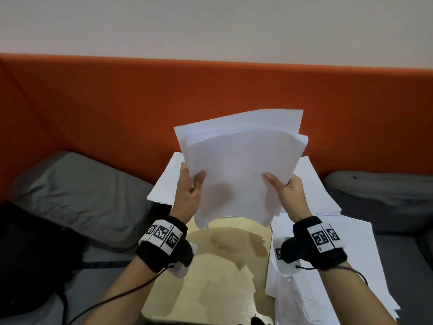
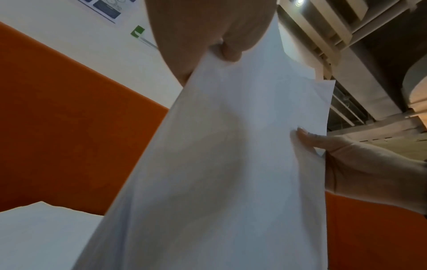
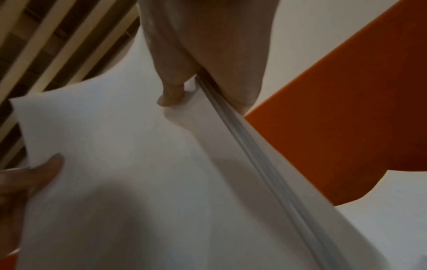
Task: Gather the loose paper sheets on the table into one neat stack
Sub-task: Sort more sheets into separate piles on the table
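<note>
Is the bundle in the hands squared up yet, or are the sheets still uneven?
Still uneven. The held bundle shows staggered top edges and corners, gripped at its sides by the left hand and right hand.

- Head view: I read soft, even indoor light, fairly bright; edges bow from the wide lens, the orange backrest [image 1: 210, 95] curving.
- Glossy table [image 1: 210, 277] mirrors pale patches and carries a soft shadow under the held paper bundle [image 1: 243, 160].
- Bundle's top edge slightly smeared.
- Left wrist view: dimmer; one ceiling lamp [image 2: 299, 2] glares at the top edge; a grey shadow crosses the sheets; near palm out of focus.
- Right wrist view: darkest, grainy and soft throughout; lower sheets fall into heavy shadow.
</note>
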`<state>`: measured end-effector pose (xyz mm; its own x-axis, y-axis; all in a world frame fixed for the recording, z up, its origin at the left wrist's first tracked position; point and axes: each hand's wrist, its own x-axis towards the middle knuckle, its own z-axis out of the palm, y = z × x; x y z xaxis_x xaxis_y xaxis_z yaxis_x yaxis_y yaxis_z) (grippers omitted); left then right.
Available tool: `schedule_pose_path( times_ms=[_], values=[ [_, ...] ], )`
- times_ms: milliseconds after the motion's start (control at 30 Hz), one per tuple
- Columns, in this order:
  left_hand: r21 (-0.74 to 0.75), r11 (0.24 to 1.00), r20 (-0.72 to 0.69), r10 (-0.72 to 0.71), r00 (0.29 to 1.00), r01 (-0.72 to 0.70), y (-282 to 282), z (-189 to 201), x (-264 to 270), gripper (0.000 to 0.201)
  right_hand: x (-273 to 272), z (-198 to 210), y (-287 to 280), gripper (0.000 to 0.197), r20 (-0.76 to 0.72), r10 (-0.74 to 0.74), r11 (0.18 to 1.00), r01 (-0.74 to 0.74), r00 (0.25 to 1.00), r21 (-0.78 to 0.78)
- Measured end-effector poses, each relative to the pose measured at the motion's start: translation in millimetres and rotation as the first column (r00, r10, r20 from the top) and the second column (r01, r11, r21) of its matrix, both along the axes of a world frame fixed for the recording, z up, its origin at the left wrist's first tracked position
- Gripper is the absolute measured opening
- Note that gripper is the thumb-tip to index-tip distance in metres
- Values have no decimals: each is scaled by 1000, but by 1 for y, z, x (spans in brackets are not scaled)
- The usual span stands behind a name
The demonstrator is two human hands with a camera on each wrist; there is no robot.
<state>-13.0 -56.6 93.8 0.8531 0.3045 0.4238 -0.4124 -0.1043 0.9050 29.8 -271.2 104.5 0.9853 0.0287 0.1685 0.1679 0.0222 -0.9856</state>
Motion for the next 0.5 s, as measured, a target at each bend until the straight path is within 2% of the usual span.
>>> schedule_pose_path(
  times_ms=[167, 300, 367, 500],
  values=[
    [-69, 997, 28, 33, 999, -31, -5, 6, 0, 21, -4, -2, -6, 14, 6, 23, 999, -23, 1000, 42],
    [-66, 996, 26, 66, 997, -64, -5, 9, 6, 12, -3, 0, -5, 3, -22, 27, 1000, -27, 999, 10],
    [-106, 988, 46, 115, 992, -110, -7, 14, 9, 11, -3, 6, 1, 11, -11, 32, 999, -32, 999, -5],
    [-124, 972, 172, 217, 961, -197, 1, 27, 16, 11, 0, 22, 6, 15, 132, 54, 997, -61, 990, 44]
  ],
)
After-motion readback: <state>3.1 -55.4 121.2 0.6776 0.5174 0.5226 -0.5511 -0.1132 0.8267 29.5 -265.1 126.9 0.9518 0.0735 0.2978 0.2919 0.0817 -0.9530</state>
